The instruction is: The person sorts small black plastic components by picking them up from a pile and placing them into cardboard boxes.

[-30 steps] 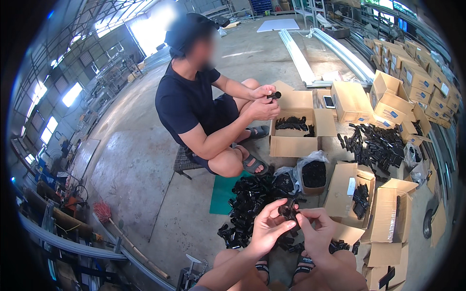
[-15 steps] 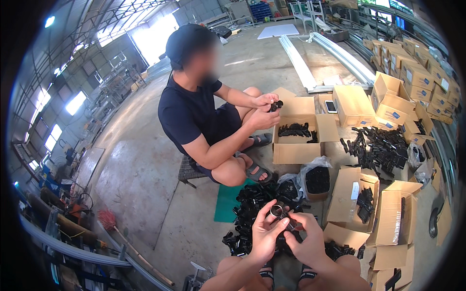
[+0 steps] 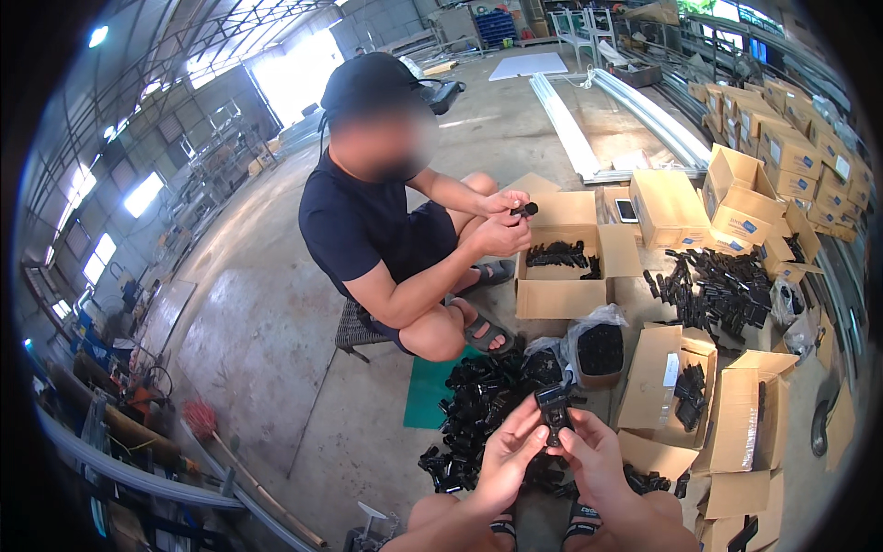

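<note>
Both my hands hold one black fitting [image 3: 554,414] in front of me, above a pile of similar black parts [image 3: 478,394]. My left hand [image 3: 508,455] grips its left side, with the thumb on the near face. My right hand [image 3: 596,453] pinches its lower right side between thumb and fingers. The fitting is upright, with a broad top and a narrower lower end. Across from me, a seated person [image 3: 368,225] holds a small black part [image 3: 524,210] in both hands, beside an open carton [image 3: 561,299] with rows of black parts inside.
A plastic-lined box of small black pieces [image 3: 602,351] stands beyond my hands. Open cartons [image 3: 648,382] are at my right, near another black heap [image 3: 713,287]. Stacked boxes [image 3: 791,156] and long white profiles [image 3: 566,129] lie farther back. A red-headed broom [image 3: 200,419] lies at left.
My hands have turned the fitting: its round open ring faced me before, and now a flatter face shows. The other person has turned their head and rotated the part they hold.
</note>
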